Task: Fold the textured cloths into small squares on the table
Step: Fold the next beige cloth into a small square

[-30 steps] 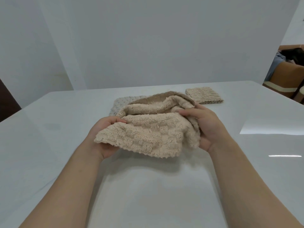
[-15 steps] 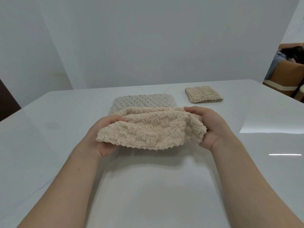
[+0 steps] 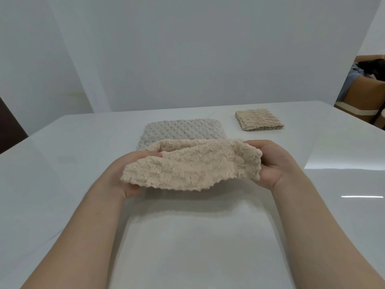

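Note:
A fluffy beige cloth [image 3: 193, 167] hangs doubled over between my two hands, a little above the white table [image 3: 62, 184]. My left hand [image 3: 127, 174] grips its left end, thumb on top. My right hand [image 3: 277, 163] pinches its right end. Behind it a grey bubble-textured cloth [image 3: 183, 132] lies flat on the table, its near edge hidden by the beige cloth. A beige cloth folded into a small square [image 3: 258, 122] rests at the back right.
The table's far edge meets a pale wall. A brown chair [image 3: 366, 97] with dark and blue fabric on it stands past the table's right corner. A dark panel [image 3: 8, 126] shows at the far left.
The beige cloth went from a bunched heap to a flatter doubled strip stretched between my hands. It dropped lower, uncovering the grey cloth behind it.

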### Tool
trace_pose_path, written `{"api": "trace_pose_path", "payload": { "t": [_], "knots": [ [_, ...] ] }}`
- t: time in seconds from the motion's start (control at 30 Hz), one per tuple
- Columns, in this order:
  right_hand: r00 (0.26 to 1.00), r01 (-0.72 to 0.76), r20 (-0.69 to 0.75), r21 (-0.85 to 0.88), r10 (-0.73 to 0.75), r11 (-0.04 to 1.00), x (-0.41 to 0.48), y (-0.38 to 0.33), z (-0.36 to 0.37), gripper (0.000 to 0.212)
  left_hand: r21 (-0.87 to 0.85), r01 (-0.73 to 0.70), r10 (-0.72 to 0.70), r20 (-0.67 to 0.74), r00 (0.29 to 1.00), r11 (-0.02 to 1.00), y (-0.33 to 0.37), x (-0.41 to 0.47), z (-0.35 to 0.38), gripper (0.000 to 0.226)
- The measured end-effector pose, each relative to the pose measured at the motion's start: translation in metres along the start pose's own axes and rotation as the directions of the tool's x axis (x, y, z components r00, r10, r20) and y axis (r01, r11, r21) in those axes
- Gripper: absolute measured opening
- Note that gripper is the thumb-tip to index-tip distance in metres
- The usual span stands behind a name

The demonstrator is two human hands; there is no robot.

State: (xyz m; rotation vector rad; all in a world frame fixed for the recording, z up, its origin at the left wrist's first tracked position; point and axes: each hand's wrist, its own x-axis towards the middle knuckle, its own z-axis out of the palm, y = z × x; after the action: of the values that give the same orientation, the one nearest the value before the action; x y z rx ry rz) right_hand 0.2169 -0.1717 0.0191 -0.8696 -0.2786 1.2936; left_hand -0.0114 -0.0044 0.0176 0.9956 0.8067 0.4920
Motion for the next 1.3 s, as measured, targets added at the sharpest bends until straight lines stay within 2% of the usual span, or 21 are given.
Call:
{"api": "trace_pose_path", "payload": {
  "t": [0.03, 0.1, 0.13, 0.2, 0.27, 0.33, 0.4, 0.43, 0.5, 0.6, 0.73, 0.8, 0.93, 1.03, 1.1, 1.17, 1.2, 1.3],
  "knots": [
    [0.997, 0.0, -0.073, -0.116, -0.009, 0.993, 0.0, 0.0, 0.001, 0.036, 0.127, -0.036, 0.044, -0.062, 0.997, 0.991, -0.001, 0.001, 0.0, 0.01],
    [0.955, 0.016, -0.271, -0.357, -0.12, 0.934, 0.001, 0.0, 0.002, 0.014, 0.451, -0.138, 0.225, -0.147, 0.963, 0.882, -0.004, 0.007, -0.002, 0.025],
    [0.933, 0.022, -0.311, -0.454, -0.182, 0.89, 0.002, 0.0, 0.002, 0.013, 0.606, -0.154, 0.306, -0.156, 0.939, 0.781, -0.005, 0.01, -0.002, 0.031],
    [0.901, -0.007, -0.352, -0.595, -0.253, 0.804, 0.004, 0.004, 0.004, 0.031, 0.816, -0.13, 0.422, -0.149, 0.894, 0.563, -0.007, 0.01, -0.001, 0.027],
    [0.877, -0.06, -0.359, -0.741, -0.32, 0.668, 0.005, 0.007, 0.003, 0.056, 0.894, -0.122, 0.494, -0.121, 0.861, 0.431, -0.009, 0.01, 0.0, 0.026],
    [0.85, -0.071, -0.338, -0.834, -0.405, 0.547, 0.008, 0.01, 0.0, 0.049, 0.92, -0.121, 0.55, -0.114, 0.827, 0.373, -0.01, 0.009, 0.001, 0.038],
    [0.816, -0.039, -0.311, -0.87, -0.487, 0.491, 0.012, 0.012, -0.004, 0.031, 0.941, -0.098, 0.599, -0.124, 0.791, 0.325, -0.011, 0.01, 0.004, 0.054],
    [0.793, -0.022, -0.295, -0.888, -0.532, 0.46, 0.015, 0.014, -0.004, 0.031, 0.944, -0.091, 0.617, -0.133, 0.775, 0.317, -0.011, 0.01, 0.004, 0.056],
    [0.753, -0.009, -0.251, -0.928, -0.608, 0.372, 0.02, 0.016, -0.006, 0.04, 0.944, -0.106, 0.649, -0.131, 0.749, 0.312, -0.011, 0.011, 0.005, 0.058],
    [0.684, -0.031, -0.206, -0.967, -0.7, 0.254, 0.024, 0.018, -0.01, 0.038, 0.943, -0.138, 0.71, -0.128, 0.692, 0.304, -0.012, 0.014, 0.002, 0.056],
    [0.653, -0.018, -0.172, -0.977, -0.737, 0.213, 0.027, 0.019, -0.011, 0.015, 0.926, -0.217, 0.791, -0.123, 0.599, 0.309, -0.013, 0.02, -0.006, 0.042],
    [0.639, -0.004, -0.152, -0.981, -0.754, 0.194, 0.028, 0.02, -0.009, 0.017, 0.902, -0.266, 0.803, -0.13, 0.581, 0.339, -0.013, 0.021, -0.008, 0.034],
    [0.643, 0.009, -0.181, -0.97, -0.745, 0.243, 0.028, 0.021, -0.007, 0.026, 0.838, -0.341, 0.794, -0.166, 0.585, 0.426, -0.012, 0.018, -0.007, 0.005],
    [0.664, 0.11, -0.239, -0.906, -0.708, 0.409, 0.028, 0.019, -0.006, 0.03, 0.688, -0.428, 0.725, -0.208, 0.657, 0.586, -0.011, 0.015, -0.002, 0.023],
    [0.699, 0.173, -0.263, -0.84, -0.665, 0.515, 0.028, 0.02, -0.003, 0.027, 0.58, -0.462, 0.682, -0.239, 0.691, 0.671, -0.011, 0.015, 0.0, 0.024],
    [0.708, 0.218, -0.258, -0.805, -0.657, 0.552, 0.029, 0.02, -0.001, 0.017, 0.528, -0.481, 0.664, -0.235, 0.71, 0.7, -0.011, 0.018, -0.001, 0.011],
    [0.714, 0.231, -0.258, -0.791, -0.651, 0.567, 0.029, 0.02, 0.001, 0.021, 0.503, -0.489, 0.654, -0.227, 0.722, 0.713, -0.01, 0.019, -0.001, 0.01],
    [0.72, 0.234, -0.236, -0.803, -0.653, 0.548, 0.027, 0.02, 0.002, 0.031, 0.454, -0.497, 0.636, -0.229, 0.737, 0.739, -0.01, 0.02, -0.003, 0.038]
  ]
}}
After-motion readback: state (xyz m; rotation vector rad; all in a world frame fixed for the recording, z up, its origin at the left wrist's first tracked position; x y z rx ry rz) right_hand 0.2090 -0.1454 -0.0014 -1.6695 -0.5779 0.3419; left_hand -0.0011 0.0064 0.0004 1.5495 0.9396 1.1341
